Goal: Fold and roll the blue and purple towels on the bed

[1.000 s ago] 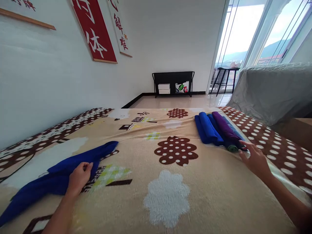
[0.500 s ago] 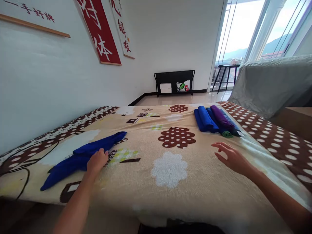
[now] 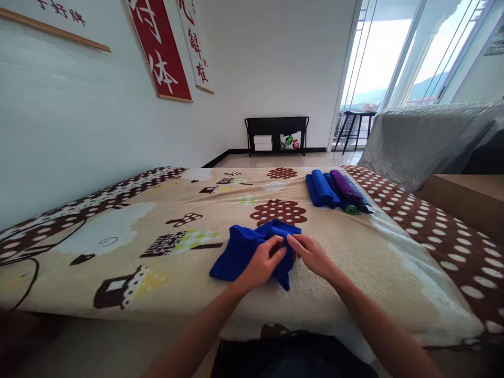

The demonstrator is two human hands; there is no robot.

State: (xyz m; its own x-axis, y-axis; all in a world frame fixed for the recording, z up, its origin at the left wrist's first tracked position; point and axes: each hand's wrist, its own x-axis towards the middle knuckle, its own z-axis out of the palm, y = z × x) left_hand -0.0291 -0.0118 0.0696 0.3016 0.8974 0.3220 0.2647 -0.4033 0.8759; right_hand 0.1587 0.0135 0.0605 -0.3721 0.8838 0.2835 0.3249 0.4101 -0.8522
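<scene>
A crumpled blue cloth (image 3: 238,252) lies on the patterned blanket (image 3: 177,294) in front of me, at the middle of the bed's near side. My left hand (image 3: 265,258) pinches the cloth with thumb and fingers. Close beside it, my right hand (image 3: 311,254) grips the cloth's right part between thumb and forefinger. The two hands nearly meet. Part of the cloth is hidden under the fingers. Farther back on the right lie several rolled cloths, among them a blue roll (image 3: 322,186), a purple roll (image 3: 346,186) and a green one (image 3: 352,209).
A black rack (image 3: 276,126) stands against the far wall. On the right are a plastic-covered piece of furniture (image 3: 421,136), a cardboard box (image 3: 464,202) and a black stool (image 3: 354,118) by the window. Red and white scrolls hang on the left wall.
The blue cloth has moved from the left of the bed to the middle, along with my left hand. My right hand has come inward and taken hold of it. The view has shifted slightly.
</scene>
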